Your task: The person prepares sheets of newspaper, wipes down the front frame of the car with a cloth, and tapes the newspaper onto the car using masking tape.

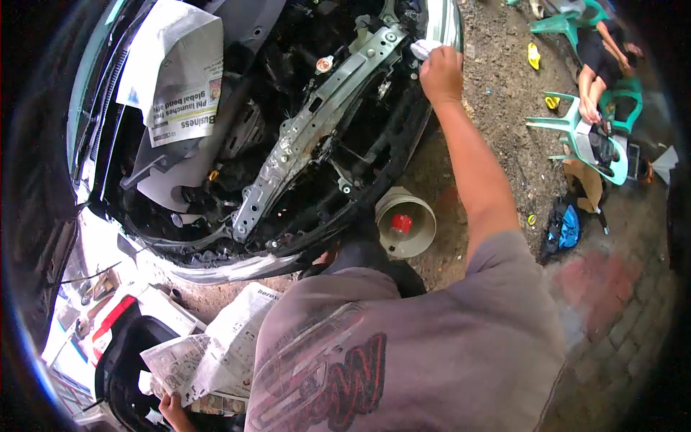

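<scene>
Faded shirt fabric filled the near middle. At the far right edge of the car, the right hand pinched a white rag, partly hiding it. Near left, the left hand, forearm cut off, met a newspaper; whether it gripped, I could not tell.

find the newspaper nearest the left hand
The lower-left newspaper, marked "horos", at the left hand; the "Business" newspaper lies farther up, on the car.

Rough gravelly ground, grey block paving with reddish patch; green plastic chairs upper right.
</scene>
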`<action>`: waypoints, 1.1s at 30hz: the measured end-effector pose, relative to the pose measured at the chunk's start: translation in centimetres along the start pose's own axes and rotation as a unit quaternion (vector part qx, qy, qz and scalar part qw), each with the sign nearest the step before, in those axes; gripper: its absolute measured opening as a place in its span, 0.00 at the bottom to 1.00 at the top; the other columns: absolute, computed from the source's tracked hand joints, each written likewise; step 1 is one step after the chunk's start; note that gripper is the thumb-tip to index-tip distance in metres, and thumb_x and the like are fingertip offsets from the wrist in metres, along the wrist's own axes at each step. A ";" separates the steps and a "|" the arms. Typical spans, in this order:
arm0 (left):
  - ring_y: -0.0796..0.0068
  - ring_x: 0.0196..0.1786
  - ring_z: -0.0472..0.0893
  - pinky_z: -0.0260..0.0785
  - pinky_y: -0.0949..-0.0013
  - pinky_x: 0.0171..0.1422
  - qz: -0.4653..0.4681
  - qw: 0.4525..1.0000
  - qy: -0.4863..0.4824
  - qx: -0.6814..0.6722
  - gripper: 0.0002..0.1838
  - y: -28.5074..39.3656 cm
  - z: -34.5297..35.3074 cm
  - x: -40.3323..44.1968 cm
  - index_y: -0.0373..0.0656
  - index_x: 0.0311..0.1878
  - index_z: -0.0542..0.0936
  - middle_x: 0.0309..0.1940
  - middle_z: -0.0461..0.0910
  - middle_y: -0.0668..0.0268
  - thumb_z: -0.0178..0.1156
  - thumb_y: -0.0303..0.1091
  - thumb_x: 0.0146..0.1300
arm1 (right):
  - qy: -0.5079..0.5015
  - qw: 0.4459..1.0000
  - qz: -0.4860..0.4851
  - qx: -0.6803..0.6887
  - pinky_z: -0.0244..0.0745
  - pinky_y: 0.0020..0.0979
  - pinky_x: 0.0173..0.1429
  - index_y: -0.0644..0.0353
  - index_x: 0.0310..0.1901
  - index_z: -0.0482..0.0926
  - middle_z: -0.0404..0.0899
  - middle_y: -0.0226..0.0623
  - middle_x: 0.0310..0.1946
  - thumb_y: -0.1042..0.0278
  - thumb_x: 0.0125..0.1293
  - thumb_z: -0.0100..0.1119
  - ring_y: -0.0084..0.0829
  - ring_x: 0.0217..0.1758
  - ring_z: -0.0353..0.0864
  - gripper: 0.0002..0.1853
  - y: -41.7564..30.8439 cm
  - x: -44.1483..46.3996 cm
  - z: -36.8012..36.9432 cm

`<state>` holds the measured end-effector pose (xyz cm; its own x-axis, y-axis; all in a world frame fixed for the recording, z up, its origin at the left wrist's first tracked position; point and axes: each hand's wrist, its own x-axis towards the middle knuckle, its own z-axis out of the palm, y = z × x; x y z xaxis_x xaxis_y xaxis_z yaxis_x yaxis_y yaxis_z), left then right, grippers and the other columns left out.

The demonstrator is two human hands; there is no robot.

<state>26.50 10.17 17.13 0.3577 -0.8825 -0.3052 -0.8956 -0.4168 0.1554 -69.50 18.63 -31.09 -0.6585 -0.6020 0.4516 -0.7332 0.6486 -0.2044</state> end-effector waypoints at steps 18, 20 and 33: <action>0.67 0.37 0.78 0.70 0.58 0.40 -0.051 0.998 -0.013 -0.014 0.15 4.9 0.5 -2.5 0.31 0.54 0.86 0.38 0.85 0.62 0.69 0.32 0.71 | -0.099 0.990 0.051 -0.091 0.49 0.73 0.84 0.34 0.83 0.62 0.52 0.45 0.87 0.51 0.82 0.51 0.62 0.89 0.47 0.31 -0.3 -0.2 6.8; 0.67 0.36 0.78 0.70 0.58 0.40 -0.063 0.998 -0.003 -0.010 0.15 4.2 0.3 -2.1 0.31 0.54 0.86 0.38 0.85 0.62 0.69 0.32 0.71 | -0.104 0.989 0.032 -0.096 0.51 0.71 0.84 0.37 0.83 0.63 0.56 0.46 0.86 0.55 0.80 0.53 0.62 0.88 0.50 0.31 0.5 0.0 7.1; 0.75 0.32 0.71 0.60 0.65 0.35 -0.027 0.999 0.009 0.029 0.14 6.2 2.1 -3.8 0.28 0.49 0.88 0.31 0.82 0.67 0.68 0.34 0.74 | -0.075 0.993 0.065 -0.060 0.43 0.75 0.83 0.45 0.86 0.55 0.52 0.45 0.88 0.44 0.81 0.48 0.57 0.90 0.45 0.37 1.9 7.2 8.8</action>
<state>19.04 11.40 17.32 0.4104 -0.8631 -0.2944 -0.8886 -0.4511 0.0837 -77.18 11.44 -35.89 -0.7712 -0.5659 0.2915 -0.6201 0.7713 -0.1431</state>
